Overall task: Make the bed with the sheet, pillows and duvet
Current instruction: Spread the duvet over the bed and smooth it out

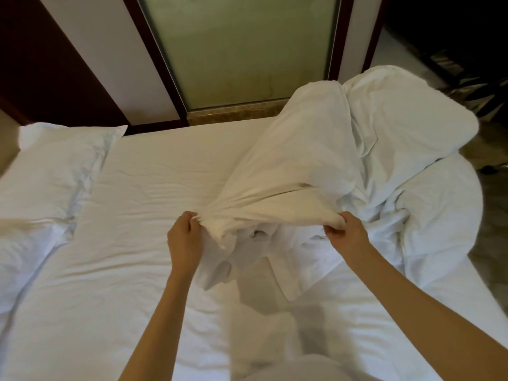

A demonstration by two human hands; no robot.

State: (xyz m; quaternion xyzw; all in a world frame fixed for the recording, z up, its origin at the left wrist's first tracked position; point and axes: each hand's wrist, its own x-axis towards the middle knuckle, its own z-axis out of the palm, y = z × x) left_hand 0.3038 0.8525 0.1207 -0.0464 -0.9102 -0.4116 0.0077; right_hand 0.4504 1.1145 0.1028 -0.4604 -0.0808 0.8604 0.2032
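A white fitted sheet (154, 193) covers the mattress and lies mostly flat with light wrinkles. The white duvet (384, 160) is bunched in a heap on the bed's right side, spilling over the right edge. My left hand (184, 235) grips one edge of the duvet and my right hand (347, 231) grips it a short way to the right. Between them the cloth is lifted off the sheet, with loose folds hanging below. Two white pillows (52, 171) lie on the bed's left side, one behind the other.
A frosted glass panel (242, 50) in a dark wooden frame stands beyond the bed's far edge, with white wall panels beside it. Patterned floor (489, 243) shows past the bed's right edge. More white bedding lies at the bottom, close to me.
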